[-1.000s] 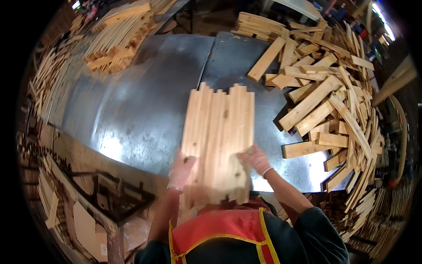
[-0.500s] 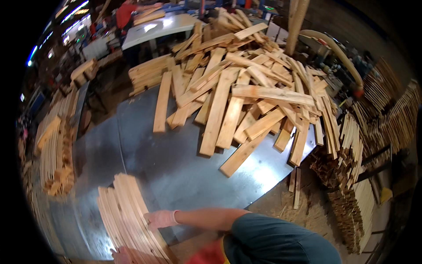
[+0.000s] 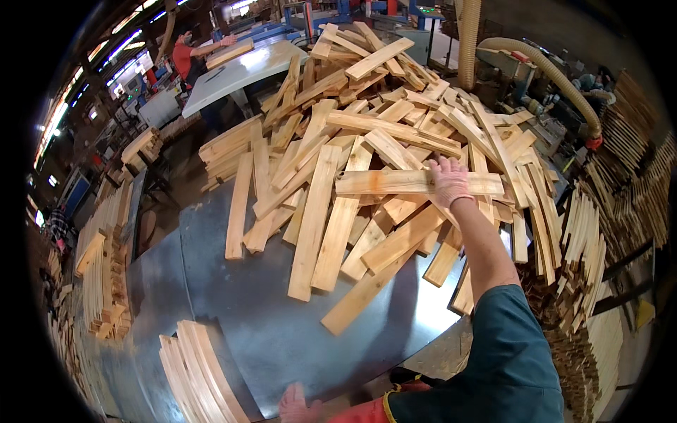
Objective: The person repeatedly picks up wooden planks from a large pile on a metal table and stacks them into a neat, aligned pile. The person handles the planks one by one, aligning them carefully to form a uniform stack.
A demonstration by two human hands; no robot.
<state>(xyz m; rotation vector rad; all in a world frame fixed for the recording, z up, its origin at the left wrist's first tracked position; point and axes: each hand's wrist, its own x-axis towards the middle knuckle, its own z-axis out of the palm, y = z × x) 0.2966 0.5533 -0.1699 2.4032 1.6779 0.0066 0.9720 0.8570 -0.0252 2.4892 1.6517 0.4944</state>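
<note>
A big heap of loose wooden boards (image 3: 328, 211) covers the far half of a metal-topped table (image 3: 240, 310). My right hand (image 3: 451, 182), in a pale pinkish glove, reaches out to it and grips a board (image 3: 384, 182) lying crosswise on top, its fingers over the far edge. That board has an orange-brown stain and still rests on others. At the table's near edge is my gloved left hand (image 3: 296, 405), fingers apart and holding nothing, partly cut off by the picture's lower edge. Left of it, a row of boards (image 3: 201, 370) lies side by side.
Another stack of boards (image 3: 102, 282) stands at the left. A person in red (image 3: 185, 60) handles wood by a pale table (image 3: 240, 74) at the back. Ribbed hoses (image 3: 469, 46) and machinery are at the far right, with more stacked wood (image 3: 582, 247) along the right side.
My right hand has gone from the near row of boards out to the heap and taken hold of the stained board. My left hand has moved right, off the row. The view has shifted.
</note>
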